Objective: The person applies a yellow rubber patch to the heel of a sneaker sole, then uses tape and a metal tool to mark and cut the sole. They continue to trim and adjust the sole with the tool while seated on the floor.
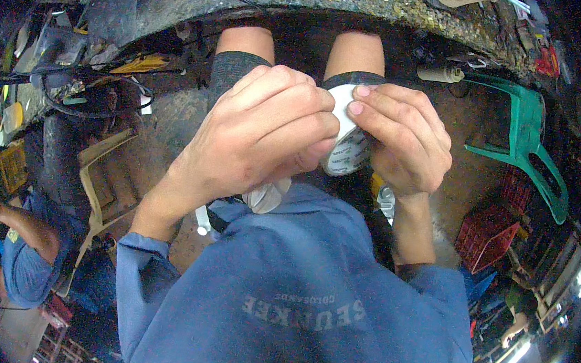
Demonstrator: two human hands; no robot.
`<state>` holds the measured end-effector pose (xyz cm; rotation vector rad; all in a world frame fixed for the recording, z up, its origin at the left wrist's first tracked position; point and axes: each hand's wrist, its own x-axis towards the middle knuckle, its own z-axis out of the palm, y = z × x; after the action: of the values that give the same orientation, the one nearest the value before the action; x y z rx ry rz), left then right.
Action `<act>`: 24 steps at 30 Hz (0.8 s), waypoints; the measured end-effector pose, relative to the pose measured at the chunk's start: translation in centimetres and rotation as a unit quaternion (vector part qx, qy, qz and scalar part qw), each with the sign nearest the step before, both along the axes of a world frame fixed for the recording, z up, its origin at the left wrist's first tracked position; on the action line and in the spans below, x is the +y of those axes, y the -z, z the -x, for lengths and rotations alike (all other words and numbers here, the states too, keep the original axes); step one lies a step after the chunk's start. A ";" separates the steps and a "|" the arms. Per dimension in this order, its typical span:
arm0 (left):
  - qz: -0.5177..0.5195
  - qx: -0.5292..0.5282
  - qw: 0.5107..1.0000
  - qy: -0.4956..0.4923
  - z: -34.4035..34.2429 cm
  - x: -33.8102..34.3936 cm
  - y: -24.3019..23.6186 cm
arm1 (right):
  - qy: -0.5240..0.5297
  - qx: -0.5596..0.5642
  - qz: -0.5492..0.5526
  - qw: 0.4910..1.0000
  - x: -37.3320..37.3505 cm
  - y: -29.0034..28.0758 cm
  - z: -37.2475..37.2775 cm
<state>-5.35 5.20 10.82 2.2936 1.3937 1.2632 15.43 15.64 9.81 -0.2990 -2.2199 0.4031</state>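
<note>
1. The white piece (346, 156), rounded and with small print on its lower part, is between the two hands, in front of the blue shirt (297, 265) and just above the knees.
2. The right hand (410, 140) is at the right side of this piece. Two of its fingertips lie on the upper right of the white face, close to each other, so the fingers are clamped on the piece; their grip behind it is hidden.
3. The left hand (260, 130) is at the left edge of the piece. Its fingers are bent and close together, and they cover part of this edge. The fingertips are hidden, so one cannot tell if they grip it.
4. The worn surface (333, 9) is beyond the knees.
5. A green chair (520, 125) and a red crate (482, 236) stand to the right, well apart from the hands.
</note>
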 end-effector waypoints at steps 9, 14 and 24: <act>0.001 -0.013 0.999 0.044 -0.3 1.2 0.5 | -0.003 0.030 0.011 0.999 0.1 0.3 -0.1; 0.012 -0.049 0.996 0.067 -0.4 1.4 1.3 | -0.001 0.034 0.024 0.999 0.1 0.4 -0.2; 0.120 -0.243 0.962 0.045 -0.3 0.4 1.2 | -0.012 0.075 0.146 0.986 0.3 1.8 -0.5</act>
<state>-5.09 5.65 9.61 1.7121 1.1755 1.4143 15.90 15.91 8.04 -0.3837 -2.0176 0.7422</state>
